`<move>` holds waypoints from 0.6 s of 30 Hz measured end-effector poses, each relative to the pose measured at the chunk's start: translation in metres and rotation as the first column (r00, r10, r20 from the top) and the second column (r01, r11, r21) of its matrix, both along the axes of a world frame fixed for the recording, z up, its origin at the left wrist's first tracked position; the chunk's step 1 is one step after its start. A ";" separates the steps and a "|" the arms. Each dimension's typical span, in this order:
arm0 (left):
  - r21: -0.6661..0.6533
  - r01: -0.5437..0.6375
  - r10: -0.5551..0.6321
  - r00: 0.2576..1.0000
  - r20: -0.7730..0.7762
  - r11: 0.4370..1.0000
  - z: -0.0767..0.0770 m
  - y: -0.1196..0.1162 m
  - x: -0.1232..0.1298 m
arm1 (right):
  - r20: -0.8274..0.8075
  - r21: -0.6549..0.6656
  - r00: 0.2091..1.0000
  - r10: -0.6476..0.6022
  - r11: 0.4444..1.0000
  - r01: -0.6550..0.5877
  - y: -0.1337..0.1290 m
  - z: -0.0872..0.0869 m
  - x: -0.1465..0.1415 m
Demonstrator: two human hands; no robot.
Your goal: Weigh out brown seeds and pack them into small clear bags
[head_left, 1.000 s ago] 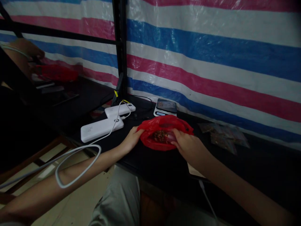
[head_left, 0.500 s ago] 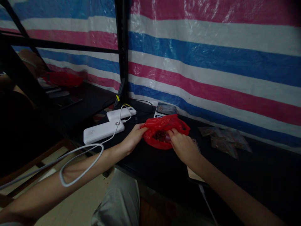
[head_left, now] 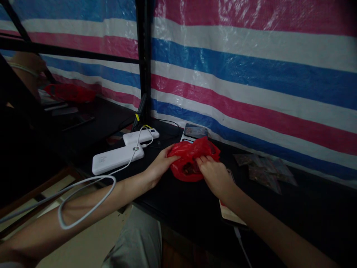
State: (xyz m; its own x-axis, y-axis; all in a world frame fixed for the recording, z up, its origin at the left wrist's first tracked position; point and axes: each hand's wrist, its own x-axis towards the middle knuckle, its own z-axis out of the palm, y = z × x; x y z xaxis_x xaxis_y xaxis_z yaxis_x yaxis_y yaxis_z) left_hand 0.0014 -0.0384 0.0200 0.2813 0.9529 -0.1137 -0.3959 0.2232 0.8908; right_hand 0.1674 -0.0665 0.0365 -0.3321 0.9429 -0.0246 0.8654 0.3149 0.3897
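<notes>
A red plastic bag (head_left: 192, 150) sits on the black table in front of me, its mouth turned up towards me. Small dark brown pieces (head_left: 190, 168) show inside the opening. My left hand (head_left: 164, 162) pinches the bag's left rim, thumb in front and fingers behind. At the right side of the mouth is my right hand (head_left: 213, 172), palm down with its fingers curled and their tips inside the bag. What those fingertips hold, if anything, is hidden.
Two white power banks (head_left: 117, 158) with a white cable (head_left: 83, 182) looped over my left forearm lie to the left. Behind the bag is a small scale (head_left: 186, 138) with a dark packet on it. Zip bags (head_left: 263, 169) lie right; a phone (head_left: 230, 214) sits under my right wrist.
My right hand's fingers have sunk lower at the bag's mouth, and the opening has narrowed. The left hand keeps its hold. The view has shifted slightly.
</notes>
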 end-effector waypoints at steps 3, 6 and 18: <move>-0.085 -0.001 -0.001 1.000 -0.025 0.996 -0.011 -0.005 0.004 | 0.009 0.002 1.000 0.001 1.000 -0.001 0.001 0.000 0.000; -0.190 0.022 -0.020 1.000 0.010 0.981 -0.015 -0.005 0.009 | 0.021 -0.010 0.998 -0.056 0.998 0.056 -0.001 0.004 -0.006; -0.431 0.052 0.056 0.971 0.234 0.901 -0.020 0.004 0.016 | -0.679 -0.171 0.725 -0.119 0.985 0.002 0.024 -0.024 0.018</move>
